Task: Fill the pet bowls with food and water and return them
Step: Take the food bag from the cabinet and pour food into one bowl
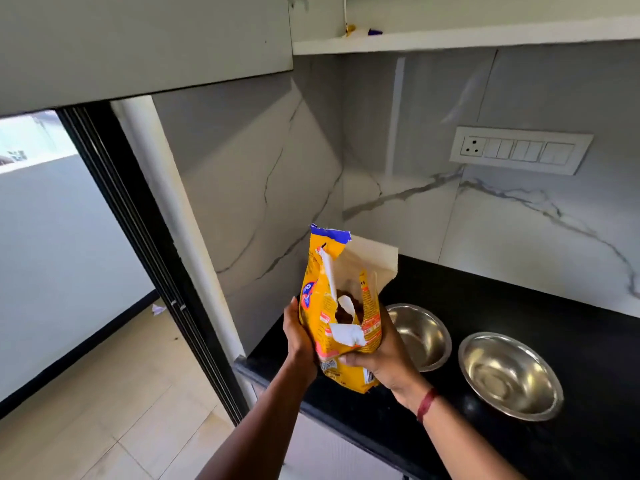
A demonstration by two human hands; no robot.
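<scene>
A torn-open yellow pet food bag (320,299) with brown kibble showing inside is held upright above the left end of the black counter (519,306). My left hand (299,344) grips its left side, and my right hand (384,358) grips its lower right side. Two steel bowls stand on the counter to the right of the bag. The nearer-left bowl (420,336) is partly behind my right hand; the right bowl (509,375) is fully in view. Both look empty.
Marble-look wall panels back the counter, with a white switch and socket plate (519,150) on the right wall. A shelf (450,39) runs overhead. A dark sliding door frame (138,237) stands left, with tiled floor (86,410) below.
</scene>
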